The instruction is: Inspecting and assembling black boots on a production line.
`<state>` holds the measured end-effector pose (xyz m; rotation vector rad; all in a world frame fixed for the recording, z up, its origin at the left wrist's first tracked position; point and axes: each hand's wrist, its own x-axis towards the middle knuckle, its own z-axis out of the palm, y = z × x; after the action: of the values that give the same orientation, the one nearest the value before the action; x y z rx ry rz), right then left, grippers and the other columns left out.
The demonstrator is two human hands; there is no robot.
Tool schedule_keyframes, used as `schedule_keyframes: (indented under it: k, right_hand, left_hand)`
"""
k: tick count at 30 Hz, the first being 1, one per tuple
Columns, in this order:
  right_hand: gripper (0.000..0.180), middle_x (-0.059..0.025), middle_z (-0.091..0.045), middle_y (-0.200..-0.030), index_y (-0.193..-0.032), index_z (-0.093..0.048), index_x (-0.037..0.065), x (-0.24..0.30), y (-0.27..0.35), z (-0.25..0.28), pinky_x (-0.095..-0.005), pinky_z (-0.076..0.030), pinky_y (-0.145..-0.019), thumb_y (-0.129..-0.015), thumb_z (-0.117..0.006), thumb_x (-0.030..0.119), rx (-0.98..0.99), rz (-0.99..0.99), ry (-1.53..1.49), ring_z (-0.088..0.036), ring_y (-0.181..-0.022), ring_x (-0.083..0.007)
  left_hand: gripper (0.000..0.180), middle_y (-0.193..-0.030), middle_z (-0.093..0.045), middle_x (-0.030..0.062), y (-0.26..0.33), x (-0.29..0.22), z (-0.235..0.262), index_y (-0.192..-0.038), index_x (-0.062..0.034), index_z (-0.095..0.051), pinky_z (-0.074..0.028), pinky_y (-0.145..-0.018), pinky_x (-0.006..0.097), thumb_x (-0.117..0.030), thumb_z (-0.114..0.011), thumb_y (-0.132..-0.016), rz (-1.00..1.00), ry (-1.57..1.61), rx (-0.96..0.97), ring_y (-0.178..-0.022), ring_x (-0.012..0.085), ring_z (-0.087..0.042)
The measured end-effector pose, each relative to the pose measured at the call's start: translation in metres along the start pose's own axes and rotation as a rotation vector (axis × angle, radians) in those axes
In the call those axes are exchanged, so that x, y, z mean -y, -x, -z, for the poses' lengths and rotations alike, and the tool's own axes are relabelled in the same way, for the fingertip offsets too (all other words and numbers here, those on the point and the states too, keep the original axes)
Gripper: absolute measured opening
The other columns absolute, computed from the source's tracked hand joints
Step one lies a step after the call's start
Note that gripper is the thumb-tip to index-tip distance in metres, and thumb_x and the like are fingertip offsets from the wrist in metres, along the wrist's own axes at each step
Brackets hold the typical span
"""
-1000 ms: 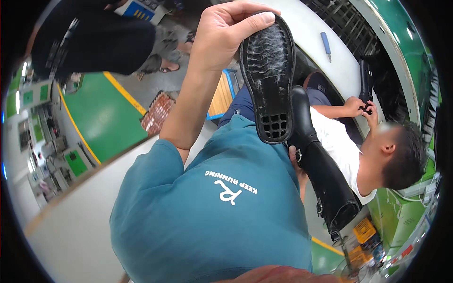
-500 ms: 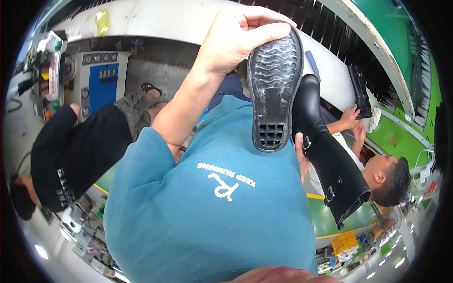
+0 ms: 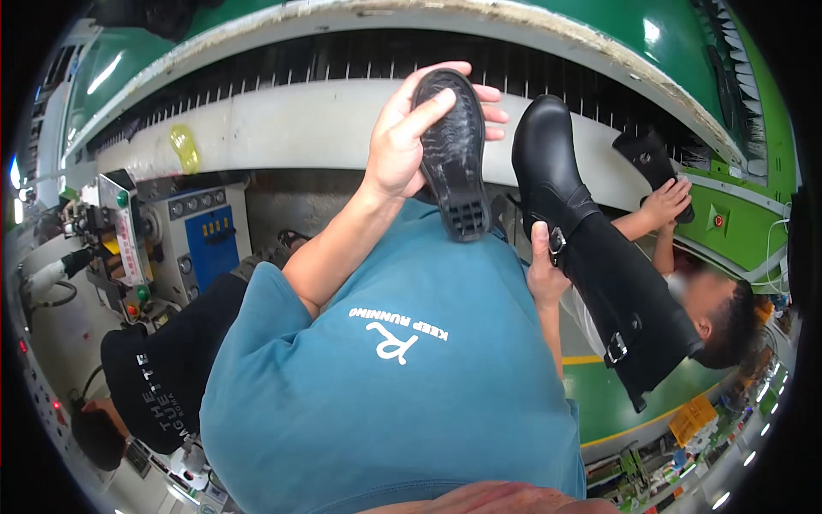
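Left hand [image 3: 399,146]: pinches sole [image 3: 454,141], thumb above, fingers spread beneath.
Right hand [image 3: 545,276]: grips boot [image 3: 546,154], fingers hidden behind it.

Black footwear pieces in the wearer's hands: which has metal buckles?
The tall, black, leather-look boot in the right hand; two silver-coloured metal buckles show on its side. The flat, black, rubbery-looking sole in the left hand shows none.

Sole [image 3: 459,163] left of boot [image 3: 606,257]; ledge [image 3: 282,128] behind both; co-worker [image 3: 735,319] right of boot.
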<state>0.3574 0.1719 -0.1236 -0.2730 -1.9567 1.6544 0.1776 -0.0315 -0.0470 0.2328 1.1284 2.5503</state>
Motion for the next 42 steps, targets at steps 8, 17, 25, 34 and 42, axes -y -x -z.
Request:
schedule_keyframes:
  k: [8,17,25,34,42]
  right_hand:
    - [0.084,-0.0247,-0.056,-0.151,-0.157,-0.049,-0.007,0.007,-0.084,-0.003,-0.0431,-0.049,-0.113,-0.09,-0.087,0.026,0.254,0.243,0.24,-0.06,-0.135,-0.0343]
    - [0.072,-0.0231,-0.059,-0.146,-0.151,-0.054,-0.003,0.015,-0.112,-0.029,-0.0534,-0.045,-0.113,-0.097,-0.078,0.039,0.223,0.29,0.23,-0.056,-0.132,-0.0432]
    - [0.089,-0.023,-0.062,-0.142,-0.155,-0.053,-0.002,0.011,-0.137,-0.035,-0.0482,-0.051,-0.11,-0.088,-0.088,0.046,0.289,0.331,0.322,-0.064,-0.128,-0.0391]
    - [0.09,-0.0226,-0.062,-0.14,-0.155,-0.051,0.0,0.01,-0.146,-0.041,-0.0484,-0.053,-0.108,-0.092,-0.085,0.053,0.313,0.39,0.286,-0.065,-0.126,-0.038]
    - [0.088,-0.0224,-0.062,-0.139,-0.155,-0.049,0.0,0.013,-0.14,-0.042,-0.0485,-0.053,-0.107,-0.094,-0.084,0.052,0.305,0.409,0.244,-0.065,-0.125,-0.0376]
  left_hand:
    - [0.102,-0.123,-0.074,0.0231,-0.088,0.005,-0.029,-0.146,0.0094,-0.057,-0.063,-0.1,0.047,-0.075,-0.01,-0.112,-0.25,-0.298,0.098,-0.111,0.0304,-0.076]
    - [0.118,-0.121,-0.072,0.0266,-0.111,0.006,-0.06,-0.148,0.0126,-0.053,-0.064,-0.094,0.051,-0.087,-0.008,-0.104,-0.317,-0.293,0.286,-0.103,0.0389,-0.076]
    - [0.115,-0.119,-0.072,0.0245,-0.128,-0.004,-0.06,-0.148,0.0104,-0.055,-0.064,-0.089,0.048,-0.086,-0.009,-0.105,-0.364,-0.364,0.293,-0.103,0.0354,-0.077]
    - [0.093,-0.12,-0.072,0.0252,-0.124,-0.008,-0.052,-0.155,0.0075,-0.049,-0.066,-0.091,0.047,-0.071,-0.055,-0.106,-0.446,-0.501,0.272,-0.104,0.0347,-0.078]
    - [0.076,-0.12,-0.073,0.0232,-0.12,-0.01,-0.052,-0.152,0.0056,-0.054,-0.066,-0.091,0.047,-0.045,-0.076,-0.1,-0.478,-0.493,0.244,-0.104,0.0325,-0.079]
